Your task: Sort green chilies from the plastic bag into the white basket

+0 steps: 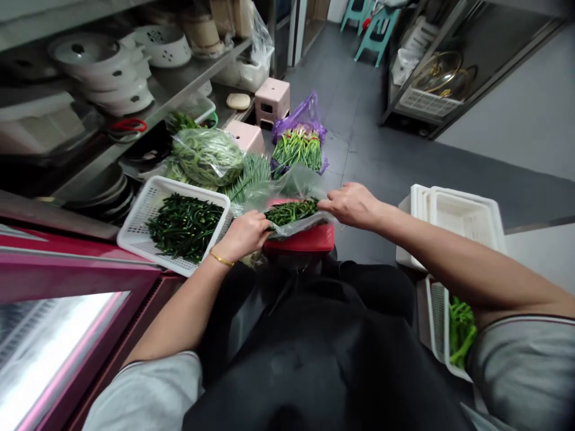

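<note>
A clear plastic bag [287, 182] with cut green stems [294, 211] in it lies on a red stool or box [305, 239] before my knees. My left hand [248, 233] pinches the bag's near left edge, a gold bracelet on the wrist. On the opposite side my right hand [349, 203] is closed on the bag's right edge. Between my hands the bag's mouth is stretched wide. Left of it stands a white perforated basket [150, 191] holding a pile of dark green chopped stems [184, 224].
Behind lie a bag of greens [209, 152], loose green stalks [254, 173] and a purple bag [309, 111] of bundled stalks. Pink stools [272, 99] stand beyond. White baskets [467, 203] are on the right. Shelving with white pots [112, 72] runs along the left.
</note>
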{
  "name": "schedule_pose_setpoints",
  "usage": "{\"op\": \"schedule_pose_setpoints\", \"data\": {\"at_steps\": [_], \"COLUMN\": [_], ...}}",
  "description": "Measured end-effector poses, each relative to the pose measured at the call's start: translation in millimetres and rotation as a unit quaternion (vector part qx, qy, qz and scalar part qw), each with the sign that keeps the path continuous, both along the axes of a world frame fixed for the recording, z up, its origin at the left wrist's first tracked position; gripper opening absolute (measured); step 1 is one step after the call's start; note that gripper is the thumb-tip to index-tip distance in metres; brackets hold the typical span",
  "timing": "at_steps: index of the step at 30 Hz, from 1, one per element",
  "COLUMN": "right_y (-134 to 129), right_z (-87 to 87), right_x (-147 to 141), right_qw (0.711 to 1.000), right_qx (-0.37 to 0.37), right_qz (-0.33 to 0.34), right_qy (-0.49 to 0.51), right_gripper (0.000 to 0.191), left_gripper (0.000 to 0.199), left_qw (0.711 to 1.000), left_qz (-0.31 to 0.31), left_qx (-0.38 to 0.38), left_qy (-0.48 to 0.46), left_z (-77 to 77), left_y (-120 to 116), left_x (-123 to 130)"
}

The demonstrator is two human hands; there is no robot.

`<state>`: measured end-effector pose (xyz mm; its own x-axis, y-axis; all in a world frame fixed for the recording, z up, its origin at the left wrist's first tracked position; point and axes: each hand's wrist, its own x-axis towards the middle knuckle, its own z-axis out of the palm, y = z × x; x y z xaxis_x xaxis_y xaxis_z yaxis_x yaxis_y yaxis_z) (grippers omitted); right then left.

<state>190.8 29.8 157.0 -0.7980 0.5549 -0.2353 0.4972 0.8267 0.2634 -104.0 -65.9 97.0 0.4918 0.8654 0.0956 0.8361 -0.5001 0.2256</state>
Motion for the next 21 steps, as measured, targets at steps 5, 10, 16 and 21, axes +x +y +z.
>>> {"op": "schedule_pose_setpoints", "data": {"at_steps": [5,10,16,21], "right_y": [-20,-20,-19,-38], "right_z": [-22.2,-33.4,-43.2,-47.9], "right_x": [40,48,55,59], "right_qw": [0.998,0.998,0.998,0.996], "right_qx": [-0.002,-0.042,-0.033,-0.083], "right_qz": [-0.064,-0.020,-0.012,0.034], "right_qy": [-0.022,-0.044,-0.043,0.005], "right_gripper": [0.028,0.026,0.027,0.025], "left_gripper": [0.015,0.016,0.023,0.006], "left_qw": [0.992,0.990,0.882,0.918], "left_qz": [-0.110,-0.089,-0.091,-0.109], "left_qx": [-0.061,-0.108,-0.301,-0.287], "left_qy": [0.028,0.030,-0.351,-0.251], "left_z": [-10.1,-26.2,-17.9,-66.8], "left_y": [-14,-29,-2,49], "left_x": [30,55,52,119]}}
